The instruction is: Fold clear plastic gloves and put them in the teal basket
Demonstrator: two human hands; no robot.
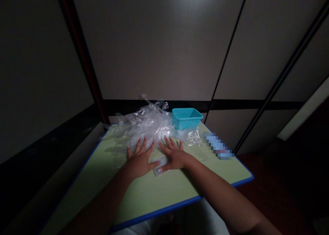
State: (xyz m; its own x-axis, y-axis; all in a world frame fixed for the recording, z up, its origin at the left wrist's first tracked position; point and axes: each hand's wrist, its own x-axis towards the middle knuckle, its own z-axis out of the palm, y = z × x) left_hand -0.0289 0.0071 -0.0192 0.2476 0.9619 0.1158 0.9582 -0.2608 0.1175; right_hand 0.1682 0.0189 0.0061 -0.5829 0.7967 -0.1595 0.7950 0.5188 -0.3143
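My left hand [140, 162] lies palm down with its fingers spread, just in front of a heap of clear plastic bags [150, 123]. Beside it, my right hand [175, 156] is also spread flat, its fingertips near the heap's front edge. A small, flat clear plastic piece [159, 162] lies between the hands, and both thumbs touch it or rest over it. Behind my right hand stands a turquoise plastic basket [187, 119], with more crumpled clear plastic [194, 137] in front of it.
The light green table [151, 197] has a blue edge. A blurred-out, light blue flat object [219, 146] lies at its right side. Dark-trimmed grey panels [159, 49] rise directly behind the table, and another panel stands at the left.
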